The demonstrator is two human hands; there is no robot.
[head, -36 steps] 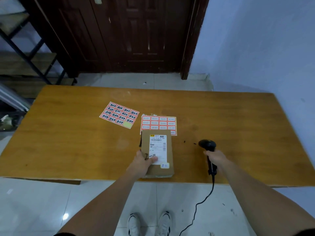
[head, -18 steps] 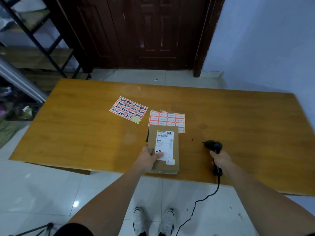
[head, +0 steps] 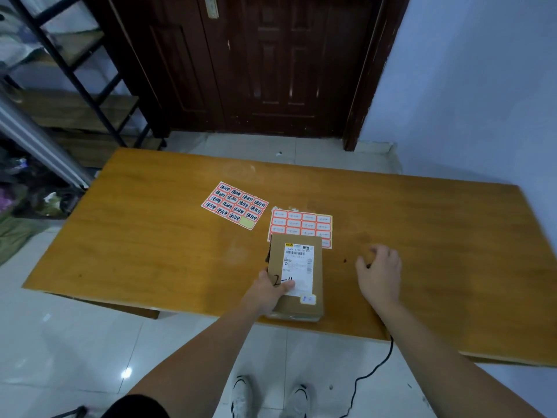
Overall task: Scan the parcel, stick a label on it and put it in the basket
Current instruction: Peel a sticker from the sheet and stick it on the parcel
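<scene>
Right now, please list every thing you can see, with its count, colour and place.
table: one, orange-brown wood, centre.
parcel: one, brown cardboard with white shipping label, near table edge.
written label sheet: one, red-bordered with black writing, behind-left of parcel.
blank label sheet: one, red-bordered, partly under parcel's far end.
cable: one, black, hanging off near edge; the scanner itself is hidden.
door: one, dark brown, behind table.
shelf rack: one, black frame, far left.
shoes: two, white, on floor.
left hand: on parcel, thumb on top.
right hand: right of parcel, fingers curled downward.
</scene>
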